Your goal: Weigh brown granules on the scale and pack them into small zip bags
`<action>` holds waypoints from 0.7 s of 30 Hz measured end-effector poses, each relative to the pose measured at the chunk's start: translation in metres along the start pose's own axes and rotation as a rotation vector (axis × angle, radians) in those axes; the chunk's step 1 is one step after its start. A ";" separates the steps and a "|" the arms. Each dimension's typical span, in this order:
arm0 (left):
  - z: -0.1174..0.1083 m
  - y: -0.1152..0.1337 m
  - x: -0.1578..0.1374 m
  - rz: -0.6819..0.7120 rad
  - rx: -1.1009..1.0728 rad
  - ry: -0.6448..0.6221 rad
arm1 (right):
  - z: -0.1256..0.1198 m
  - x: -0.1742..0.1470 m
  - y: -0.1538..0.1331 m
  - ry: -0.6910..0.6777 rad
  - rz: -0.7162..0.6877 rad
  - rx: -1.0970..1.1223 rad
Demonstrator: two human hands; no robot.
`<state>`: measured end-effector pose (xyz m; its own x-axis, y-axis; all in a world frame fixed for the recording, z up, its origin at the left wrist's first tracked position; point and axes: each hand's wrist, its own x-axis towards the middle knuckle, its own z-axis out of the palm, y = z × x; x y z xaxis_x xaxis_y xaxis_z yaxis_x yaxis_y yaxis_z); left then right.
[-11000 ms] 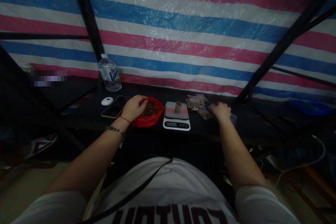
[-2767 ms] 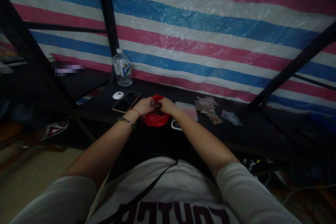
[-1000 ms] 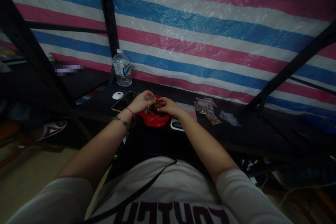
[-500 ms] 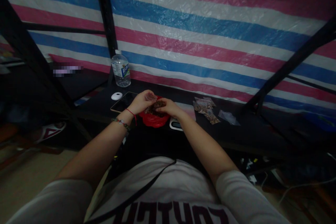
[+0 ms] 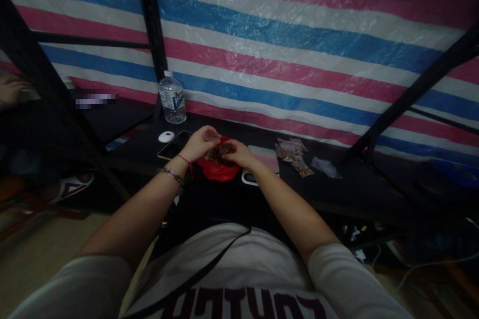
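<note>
On the dark table lies an open red plastic bag (image 5: 220, 170) with small dried brown bits (image 5: 214, 154) in it; their exact kind is too small to make out. My left hand (image 5: 200, 143) is over the bag's left side, fingers closed on what looks like a small clear plastic bag (image 5: 211, 135). Inside the red bag's right side is my right hand (image 5: 239, 153), its fingers curled round some brown bits. Just right of it, partly behind my forearm, sits a white digital scale (image 5: 266, 158).
Several filled small clear bags (image 5: 294, 154) lie right of the scale, beside other clear bags (image 5: 326, 167). A phone (image 5: 174, 145), a white mouse (image 5: 166, 136) and a water bottle (image 5: 172, 98) stand to the left. Dark metal posts (image 5: 151, 25) frame the table. Another person's hand (image 5: 11, 88) shows far left.
My left hand has moved slightly up and left, apart from my right hand. My right hand has shifted a little left. Another person's hand has come into view at the far left.
</note>
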<state>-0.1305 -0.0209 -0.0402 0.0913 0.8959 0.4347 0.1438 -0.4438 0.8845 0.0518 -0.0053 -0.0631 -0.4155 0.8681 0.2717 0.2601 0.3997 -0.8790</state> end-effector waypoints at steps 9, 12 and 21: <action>-0.005 -0.014 -0.003 -0.097 0.156 0.119 | -0.020 -0.013 -0.018 0.190 -0.076 -0.295; -0.001 -0.013 -0.005 -0.118 0.171 0.109 | -0.037 -0.022 -0.018 0.217 -0.030 -0.304; 0.019 -0.007 -0.015 -0.023 0.198 0.055 | -0.103 -0.058 0.034 0.389 0.076 -0.637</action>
<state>-0.1142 -0.0312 -0.0560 0.0322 0.9032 0.4279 0.3366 -0.4129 0.8463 0.1749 -0.0120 -0.0679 -0.0691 0.8942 0.4422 0.7794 0.3251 -0.5356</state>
